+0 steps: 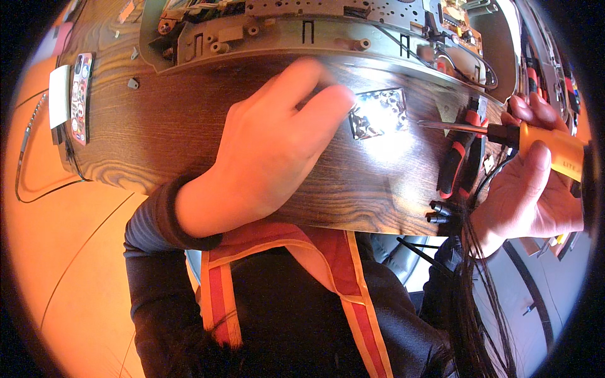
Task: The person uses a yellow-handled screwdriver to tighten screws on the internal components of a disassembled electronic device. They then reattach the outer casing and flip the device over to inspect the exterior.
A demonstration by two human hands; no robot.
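My left hand [268, 145] is over the wooden table, fingers curled, slightly blurred; what they hold, if anything, is hidden. Its thumb is at the left edge of a small rectangular case [378, 113] of shiny small parts, brightly lit. My right hand [523, 201] grips a yellow-handled screwdriver tool [547, 151], its metal shaft pointing left toward the case. Red-and-black pliers [455, 160] lie under that shaft, and black cables with plugs [441, 211] hang by my right wrist.
An opened plastic device housing [302, 41] with boards and wiring spans the far side of the table [145, 132]. A sticker-covered phone [82, 97] and white pad [58, 94] lie at left, with a cord. More tools [532, 79] stand at right.
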